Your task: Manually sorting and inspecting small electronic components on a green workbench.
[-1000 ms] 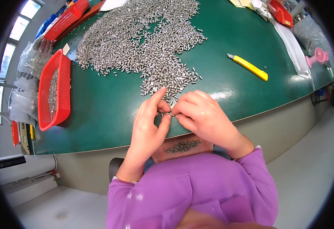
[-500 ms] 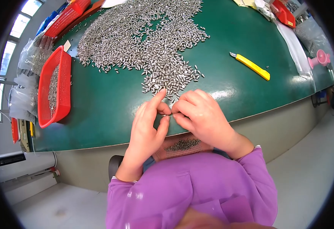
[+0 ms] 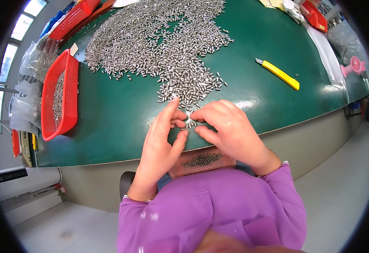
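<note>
Small silvery metal parts (image 3: 184, 80) lie in a wide heap on the green table (image 3: 108, 139), narrowing to a tongue near my hands. Between my fingertips sits a little cluster of loose metal parts (image 3: 190, 124) on the tabletop. My left hand (image 3: 162, 133) is beside the cluster, its thumb and fingers apart and the index finger stretched toward the heap. On the other side, my right hand (image 3: 226, 126) has its thumb and curled fingers parted around the same parts. Below the table edge, a pinkish mesh basket (image 3: 184, 168) with more metal parts rests at my lap.
A red plastic basket (image 3: 71, 105) holding metal parts stands at the left, with clear plastic bags (image 3: 24, 109) behind it. A yellow utility knife (image 3: 280, 75) lies on the right. Farther right are a pink plastic object (image 3: 354, 66) and a red bin (image 3: 314, 16).
The thumb and fingers of both hands have spread from a near pinch, uncovering the small cluster of metal parts between them. The basket and knife stay in place.
</note>
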`<action>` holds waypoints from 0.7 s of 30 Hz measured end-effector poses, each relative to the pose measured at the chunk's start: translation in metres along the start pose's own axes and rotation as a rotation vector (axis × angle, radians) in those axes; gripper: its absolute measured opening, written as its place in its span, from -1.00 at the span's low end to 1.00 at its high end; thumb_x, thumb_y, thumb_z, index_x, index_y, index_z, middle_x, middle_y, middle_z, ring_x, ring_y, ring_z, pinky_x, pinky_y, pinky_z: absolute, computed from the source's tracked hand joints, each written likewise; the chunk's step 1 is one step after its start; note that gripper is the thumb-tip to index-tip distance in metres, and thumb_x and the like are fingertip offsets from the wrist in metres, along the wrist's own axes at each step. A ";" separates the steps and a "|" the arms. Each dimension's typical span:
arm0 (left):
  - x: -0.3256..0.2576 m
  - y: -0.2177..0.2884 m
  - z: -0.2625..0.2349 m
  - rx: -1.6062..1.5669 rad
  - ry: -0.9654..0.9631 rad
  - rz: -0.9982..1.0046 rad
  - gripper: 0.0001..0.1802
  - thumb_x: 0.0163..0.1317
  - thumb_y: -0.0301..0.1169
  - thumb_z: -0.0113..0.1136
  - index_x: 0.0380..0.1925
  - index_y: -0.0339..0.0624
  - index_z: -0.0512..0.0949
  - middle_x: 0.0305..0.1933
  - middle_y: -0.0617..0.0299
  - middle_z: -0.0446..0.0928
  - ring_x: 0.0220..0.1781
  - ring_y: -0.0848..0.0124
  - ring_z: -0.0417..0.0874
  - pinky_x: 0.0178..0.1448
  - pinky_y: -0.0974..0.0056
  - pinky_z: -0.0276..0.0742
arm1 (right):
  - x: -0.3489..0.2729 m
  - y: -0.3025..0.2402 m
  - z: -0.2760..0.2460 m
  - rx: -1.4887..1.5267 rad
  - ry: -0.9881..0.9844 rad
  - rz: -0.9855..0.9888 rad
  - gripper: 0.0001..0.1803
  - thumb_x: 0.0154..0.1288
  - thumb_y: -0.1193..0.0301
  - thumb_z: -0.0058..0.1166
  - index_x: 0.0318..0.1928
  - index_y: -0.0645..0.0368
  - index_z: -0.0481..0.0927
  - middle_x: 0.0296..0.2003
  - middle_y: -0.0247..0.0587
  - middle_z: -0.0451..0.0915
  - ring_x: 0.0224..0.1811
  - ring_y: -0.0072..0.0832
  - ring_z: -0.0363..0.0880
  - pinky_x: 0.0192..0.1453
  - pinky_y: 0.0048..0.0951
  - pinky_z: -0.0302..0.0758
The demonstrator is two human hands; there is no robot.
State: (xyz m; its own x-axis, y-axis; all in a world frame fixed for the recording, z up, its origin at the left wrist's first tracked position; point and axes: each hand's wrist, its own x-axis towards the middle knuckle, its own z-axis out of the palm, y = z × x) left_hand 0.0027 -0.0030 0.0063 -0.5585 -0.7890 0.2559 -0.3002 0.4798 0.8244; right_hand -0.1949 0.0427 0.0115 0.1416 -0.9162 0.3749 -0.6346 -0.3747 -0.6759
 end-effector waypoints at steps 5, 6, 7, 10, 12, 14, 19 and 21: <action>-0.002 0.001 0.000 0.033 0.037 0.002 -0.17 0.11 -0.78 0.20 0.44 -0.19 0.25 -0.01 0.10 0.56 -0.10 0.30 0.62 0.05 0.21 0.58 | 0.001 0.003 0.002 0.013 0.021 -0.069 -0.73 0.10 0.57 0.23 -0.13 0.20 0.58 -0.30 -0.14 0.53 -0.23 -0.14 0.50 -0.08 -0.17 0.45; -0.002 0.000 0.001 0.022 0.047 0.012 -0.18 0.12 -0.80 0.18 0.43 -0.20 0.26 -0.01 0.10 0.56 -0.10 0.29 0.62 0.04 0.22 0.59 | 0.002 0.003 0.002 0.014 0.026 -0.075 -0.73 0.10 0.58 0.23 -0.14 0.20 0.58 -0.31 -0.15 0.53 -0.24 -0.14 0.50 -0.09 -0.17 0.45; -0.002 -0.001 0.001 0.011 0.058 0.021 -0.19 0.13 -0.82 0.15 0.43 -0.20 0.26 -0.02 0.09 0.56 -0.10 0.29 0.62 0.03 0.23 0.60 | 0.002 0.003 0.002 0.015 0.024 -0.076 -0.73 0.10 0.58 0.23 -0.14 0.20 0.58 -0.31 -0.15 0.53 -0.24 -0.14 0.50 -0.09 -0.17 0.45; 0.000 -0.004 0.002 -0.014 0.053 0.028 -0.20 0.15 -0.84 0.11 0.43 -0.20 0.26 -0.02 0.09 0.55 -0.11 0.29 0.62 0.02 0.24 0.60 | 0.002 0.002 0.003 0.009 0.020 -0.074 -0.74 0.10 0.58 0.23 -0.14 0.21 0.58 -0.31 -0.15 0.52 -0.25 -0.14 0.49 -0.11 -0.17 0.45; 0.000 -0.004 0.002 -0.007 0.056 0.040 -0.20 0.15 -0.85 0.09 0.43 -0.20 0.26 -0.02 0.08 0.55 -0.11 0.29 0.62 0.01 0.24 0.60 | 0.002 0.002 0.004 0.000 0.024 -0.079 -0.75 0.10 0.58 0.22 -0.15 0.21 0.59 -0.32 -0.15 0.52 -0.26 -0.14 0.49 -0.12 -0.17 0.45; 0.001 -0.005 0.003 -0.003 0.056 0.052 -0.20 0.15 -0.86 0.08 0.43 -0.19 0.26 -0.01 0.08 0.55 -0.12 0.29 0.61 0.01 0.24 0.60 | 0.003 0.002 0.004 -0.007 0.026 -0.079 -0.75 0.10 0.58 0.22 -0.16 0.20 0.59 -0.32 -0.15 0.52 -0.27 -0.14 0.49 -0.13 -0.17 0.45; 0.002 -0.003 0.004 0.063 0.091 0.063 -0.18 0.12 -0.83 0.13 0.43 -0.19 0.27 -0.06 0.10 0.55 -0.12 0.26 0.58 0.01 0.21 0.57 | 0.003 0.000 0.003 -0.018 0.021 -0.074 -0.77 0.11 0.58 0.21 -0.16 0.20 0.59 -0.32 -0.15 0.52 -0.27 -0.16 0.50 -0.13 -0.17 0.46; 0.001 -0.001 0.002 0.145 0.102 0.057 -0.18 0.12 -0.81 0.17 0.43 -0.20 0.27 -0.09 0.11 0.55 -0.13 0.27 0.57 -0.01 0.21 0.56 | 0.003 0.000 0.003 -0.017 0.021 -0.075 -0.77 0.11 0.57 0.21 -0.16 0.19 0.60 -0.32 -0.16 0.52 -0.26 -0.16 0.50 -0.13 -0.17 0.46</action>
State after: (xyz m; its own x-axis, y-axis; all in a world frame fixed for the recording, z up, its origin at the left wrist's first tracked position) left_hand 0.0014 -0.0037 0.0045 -0.4986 -0.7901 0.3565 -0.3823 0.5695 0.7276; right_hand -0.1923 0.0390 0.0109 0.1736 -0.8822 0.4377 -0.6354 -0.4399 -0.6346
